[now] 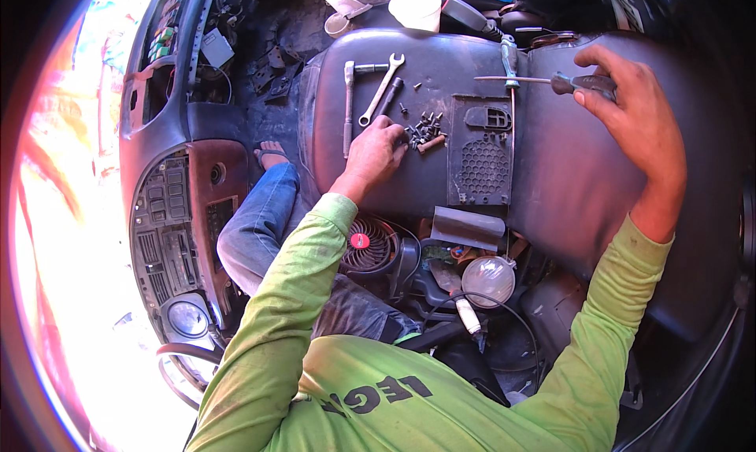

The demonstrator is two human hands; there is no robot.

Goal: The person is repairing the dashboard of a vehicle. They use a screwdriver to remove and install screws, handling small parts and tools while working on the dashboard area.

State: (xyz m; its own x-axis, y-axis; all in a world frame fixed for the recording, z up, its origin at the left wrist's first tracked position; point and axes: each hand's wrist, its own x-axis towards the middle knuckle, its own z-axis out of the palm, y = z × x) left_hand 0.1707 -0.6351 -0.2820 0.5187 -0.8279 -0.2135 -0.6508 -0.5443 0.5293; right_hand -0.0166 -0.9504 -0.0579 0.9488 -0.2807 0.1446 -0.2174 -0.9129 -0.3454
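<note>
My left hand [376, 151] rests on a dark vehicle seat [567, 176], its fingertips touching a small pile of screws and bolts [425, 131]. Whether a screw is pinched I cannot tell. My right hand [630, 98] is closed on the dark handle of a long screwdriver [516, 79], whose thin shaft points left across the seat. A combination wrench [382, 90] and a ratchet handle [348, 105] lie just above my left hand. Both arms wear bright green sleeves.
A dashboard with vents and radio panel [173, 216] curves along the left. A small red-centred fan [364, 246], a round lamp [488, 279] and cables sit in the footwell below the seat. My jeans leg and sandalled foot [272, 154] are left of the seat. White cups [416, 7] stand beyond.
</note>
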